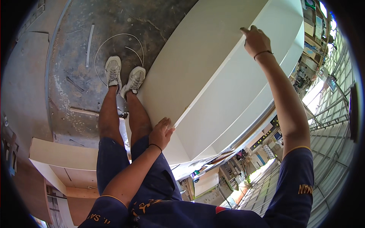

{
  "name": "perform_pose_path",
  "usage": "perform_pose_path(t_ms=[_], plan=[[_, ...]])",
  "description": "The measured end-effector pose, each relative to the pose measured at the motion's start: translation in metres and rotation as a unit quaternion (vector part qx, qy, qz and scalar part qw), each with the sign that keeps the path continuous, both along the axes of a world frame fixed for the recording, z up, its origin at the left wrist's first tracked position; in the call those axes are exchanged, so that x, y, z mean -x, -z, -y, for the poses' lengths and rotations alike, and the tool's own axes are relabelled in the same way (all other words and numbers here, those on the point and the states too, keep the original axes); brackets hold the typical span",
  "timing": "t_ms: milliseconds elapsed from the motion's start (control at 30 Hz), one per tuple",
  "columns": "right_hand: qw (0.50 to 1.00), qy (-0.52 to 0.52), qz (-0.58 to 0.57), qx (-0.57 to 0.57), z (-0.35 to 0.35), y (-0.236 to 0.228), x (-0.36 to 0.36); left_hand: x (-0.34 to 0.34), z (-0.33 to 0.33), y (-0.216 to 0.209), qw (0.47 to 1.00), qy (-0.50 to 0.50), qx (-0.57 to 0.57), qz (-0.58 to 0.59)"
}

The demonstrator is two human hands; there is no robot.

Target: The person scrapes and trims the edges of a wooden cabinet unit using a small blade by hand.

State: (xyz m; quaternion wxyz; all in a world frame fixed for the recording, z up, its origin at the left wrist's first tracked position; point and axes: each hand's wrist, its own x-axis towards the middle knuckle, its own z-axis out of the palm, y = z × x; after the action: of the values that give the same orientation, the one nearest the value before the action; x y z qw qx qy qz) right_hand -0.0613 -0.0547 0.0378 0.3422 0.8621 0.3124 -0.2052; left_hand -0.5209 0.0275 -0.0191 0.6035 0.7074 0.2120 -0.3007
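A long off-white cabinet panel (197, 57) runs diagonally from my legs toward the upper right, with a narrow white edge along its side. It belongs to a large box-shaped cabinet whose pale interior (224, 91) shows to the right of that edge. My left hand (161, 135) is at the near end of the edge, its fingers bent and close together and its thumb beside the rim. Farther along, my right hand (257, 41) has its fingers curled over the same edge, with thumb and forefinger against it. Whether a thin strip lies under my fingers cannot be made out.
On the grey concrete floor lie a curled thin white strip (99, 47) and a short straight strip (90, 45), left of my shoes (134, 80). A smaller open cabinet (64, 154) stands at the lower left. Cluttered workshop shelves (310, 49) are beyond the large cabinet.
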Motion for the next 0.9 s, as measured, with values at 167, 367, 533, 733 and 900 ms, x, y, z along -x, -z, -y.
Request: perform_pose_path(t_ms=[167, 367, 533, 733, 900], plan=[[0.973, 0.019, -0.195, -0.118, 0.040, 0.026, 0.167, 0.000, -0.001, 0.002, 1.000, -0.004, 0.001, -0.004], [0.982, 0.118, -0.135, -0.063, 0.044, 0.029, 0.139, -0.005, 0.004, 0.001, 1.000, 0.010, 0.020, -0.017], [0.999, -0.003, -0.039, -0.009, -0.005, 0.000, -0.001, 0.000, -0.003, 0.003, 1.000, 0.006, -0.015, 0.007], [0.939, 0.038, -0.341, 0.031, -0.007, 0.011, 0.218, 0.002, -0.003, 0.007, 0.999, 0.031, -0.004, -0.023], [0.881, 0.315, -0.100, -0.339, 0.012, -0.010, 0.178, -0.046, 0.019, 0.009, 0.993, -0.070, -0.034, 0.087]])
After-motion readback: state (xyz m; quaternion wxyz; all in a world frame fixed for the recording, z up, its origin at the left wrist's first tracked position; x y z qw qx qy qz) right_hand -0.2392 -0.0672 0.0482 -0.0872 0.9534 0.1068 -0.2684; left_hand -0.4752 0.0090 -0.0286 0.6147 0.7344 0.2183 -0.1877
